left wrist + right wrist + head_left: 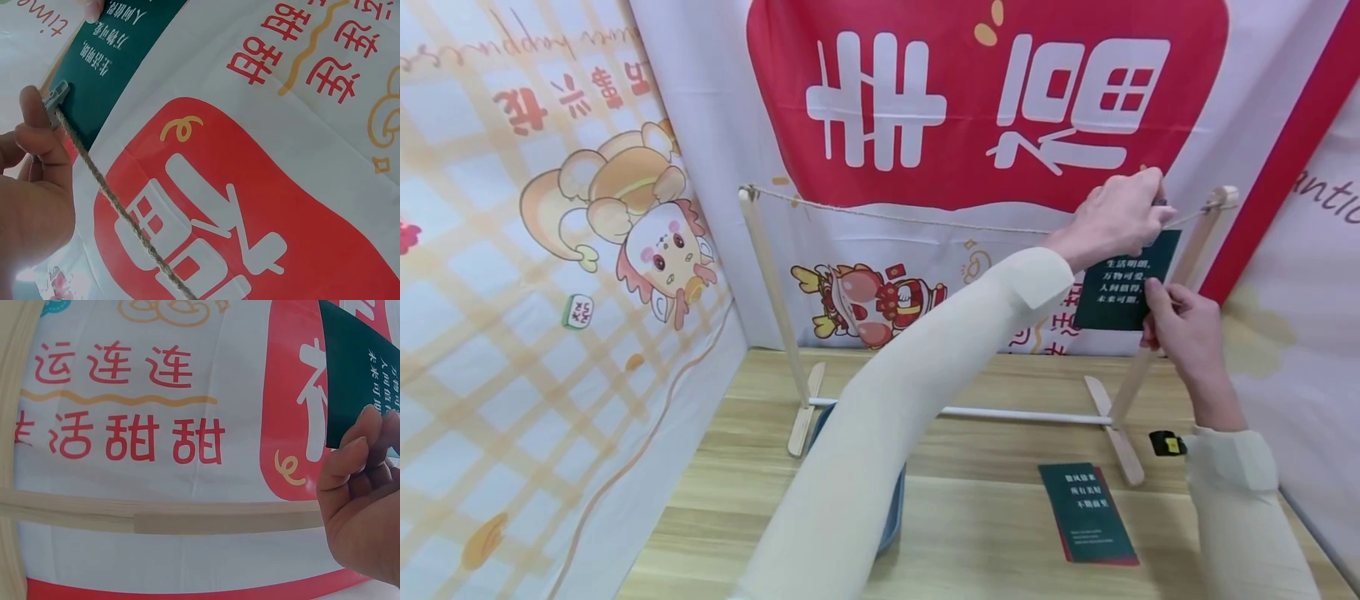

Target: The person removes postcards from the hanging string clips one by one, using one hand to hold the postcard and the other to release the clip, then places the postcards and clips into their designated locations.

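Observation:
At the right end of a twine line [887, 218], my left hand [1120, 212] pinches a small grey clothespin [58, 95] between thumb and fingers. The clothespin sits at the twine and the top edge of a dark green card [1097, 310] with white writing. Lower down, my right hand [1187, 329] holds this card by its side edge, thumb on the printed face. In the right wrist view the fingers curl behind the card [350, 381]. The card hangs upright beside the right wooden post [1198, 242].
The wooden frame stands on feet, joined by a white bar [1026, 415]. On the table lie another green card [1090, 521] over a red edge and a black-and-yellow item [1168, 443]. A blue-grey container [892, 517] is partly hidden under my left arm. Printed cloth [700, 75] hangs behind.

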Motion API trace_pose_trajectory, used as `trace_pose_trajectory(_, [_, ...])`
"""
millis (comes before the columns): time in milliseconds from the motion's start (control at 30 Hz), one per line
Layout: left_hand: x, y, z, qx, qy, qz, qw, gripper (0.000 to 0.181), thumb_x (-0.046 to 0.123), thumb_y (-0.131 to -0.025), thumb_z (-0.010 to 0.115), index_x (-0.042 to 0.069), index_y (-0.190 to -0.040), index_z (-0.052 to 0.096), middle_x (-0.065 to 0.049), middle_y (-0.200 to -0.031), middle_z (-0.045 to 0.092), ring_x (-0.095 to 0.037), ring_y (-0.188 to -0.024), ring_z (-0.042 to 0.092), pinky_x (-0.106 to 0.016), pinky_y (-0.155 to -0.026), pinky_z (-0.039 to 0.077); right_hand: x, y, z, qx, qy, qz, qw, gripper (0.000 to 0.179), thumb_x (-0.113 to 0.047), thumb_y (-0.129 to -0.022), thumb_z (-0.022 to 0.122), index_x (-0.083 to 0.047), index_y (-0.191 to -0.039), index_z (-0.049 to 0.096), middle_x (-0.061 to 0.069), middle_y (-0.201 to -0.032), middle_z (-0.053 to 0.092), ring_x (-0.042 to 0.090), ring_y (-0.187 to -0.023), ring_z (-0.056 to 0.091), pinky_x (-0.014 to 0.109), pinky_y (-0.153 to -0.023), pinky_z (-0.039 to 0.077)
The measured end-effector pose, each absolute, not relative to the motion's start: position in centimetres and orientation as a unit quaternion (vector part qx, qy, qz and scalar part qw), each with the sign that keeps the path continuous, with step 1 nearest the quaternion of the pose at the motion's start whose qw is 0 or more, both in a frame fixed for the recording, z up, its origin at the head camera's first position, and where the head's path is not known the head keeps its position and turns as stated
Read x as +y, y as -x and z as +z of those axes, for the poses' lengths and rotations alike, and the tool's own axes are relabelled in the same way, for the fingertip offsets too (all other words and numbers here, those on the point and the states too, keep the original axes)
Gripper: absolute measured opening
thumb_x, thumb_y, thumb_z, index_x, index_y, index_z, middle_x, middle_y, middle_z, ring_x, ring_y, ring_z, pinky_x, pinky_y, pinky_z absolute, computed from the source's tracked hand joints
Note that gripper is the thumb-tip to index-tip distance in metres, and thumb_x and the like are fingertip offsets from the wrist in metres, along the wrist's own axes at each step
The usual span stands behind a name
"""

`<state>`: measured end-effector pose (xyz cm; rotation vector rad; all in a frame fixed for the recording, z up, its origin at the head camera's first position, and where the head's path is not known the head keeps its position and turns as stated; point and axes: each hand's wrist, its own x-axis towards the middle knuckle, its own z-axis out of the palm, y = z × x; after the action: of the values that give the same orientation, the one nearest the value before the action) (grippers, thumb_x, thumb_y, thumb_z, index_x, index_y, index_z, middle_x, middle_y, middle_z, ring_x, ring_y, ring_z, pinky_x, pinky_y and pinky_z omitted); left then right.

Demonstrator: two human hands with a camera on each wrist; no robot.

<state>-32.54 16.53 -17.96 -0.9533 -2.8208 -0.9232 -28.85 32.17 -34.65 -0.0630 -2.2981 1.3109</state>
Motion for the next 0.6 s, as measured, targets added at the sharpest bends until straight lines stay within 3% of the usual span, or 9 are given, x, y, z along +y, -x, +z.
trace_pose_trajectory(600, [14.7,33.6,-16.8,-0.863,0.380,-0.310,0.118,0.012,0.026,-0.098,0.059,0.019,-0.108,0.058,0.008,-0.112,0.067,0.001,-0.085,0.059,-0.004,-0.071,0.046,32.2,28.1,-34.5,-0.859,0.019,0.460,0.222,0.048,-0.052,-0.098,0.046,-0.005,-0.102,0.059,-0.004,-0.063,0.056,0.013,-0.055,0.058,0.017,-0.056,0.051])
